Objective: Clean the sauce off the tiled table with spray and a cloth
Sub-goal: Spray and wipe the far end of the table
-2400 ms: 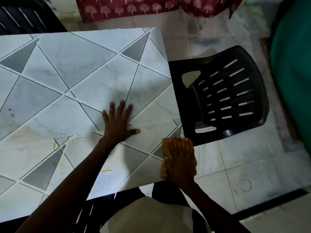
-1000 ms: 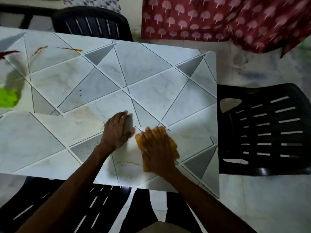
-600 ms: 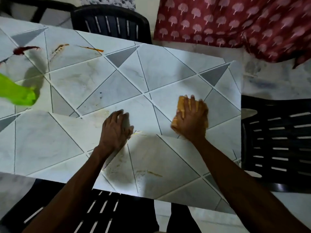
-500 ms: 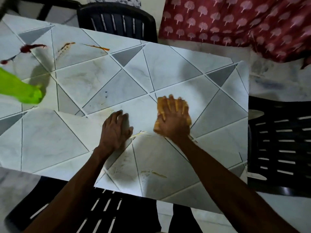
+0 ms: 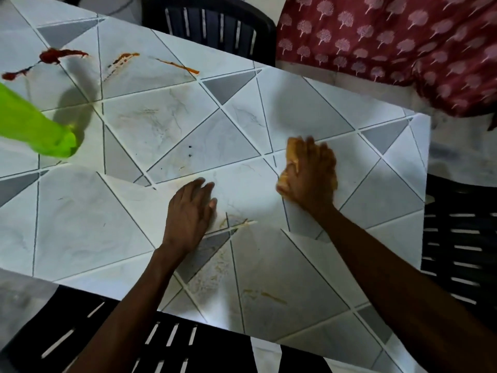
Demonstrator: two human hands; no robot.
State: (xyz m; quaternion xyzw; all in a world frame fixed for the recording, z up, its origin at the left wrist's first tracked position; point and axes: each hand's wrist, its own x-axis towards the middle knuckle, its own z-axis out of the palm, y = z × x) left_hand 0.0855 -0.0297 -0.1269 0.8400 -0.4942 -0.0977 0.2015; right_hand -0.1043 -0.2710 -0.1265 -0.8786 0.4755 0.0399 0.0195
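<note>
The tiled table (image 5: 282,114) has white and grey triangular tiles. My right hand (image 5: 312,179) presses a yellow-orange cloth (image 5: 291,154) flat against it right of centre; most of the cloth is hidden under the hand. My left hand (image 5: 191,214) rests flat on the tiles beside it, fingers straight. Red sauce (image 5: 53,56) and orange streaks (image 5: 177,65) lie at the far left. Faint yellowish smears (image 5: 269,293) mark the near tiles, and a thin one (image 5: 242,224) lies by my left hand. A green spray bottle (image 5: 32,125) stands at the left edge.
Black plastic chairs stand at the far side (image 5: 209,22), at the right (image 5: 460,238) and under the near edge (image 5: 150,343). A red patterned cloth (image 5: 390,44) hangs at the upper right. Pale floor tiles show beyond the table's right end.
My right hand has swept the cloth back to the right across the tiles, after wiping leftward half a second ago. My left hand stays planted. The view has shifted left, showing the sauce and bottle.
</note>
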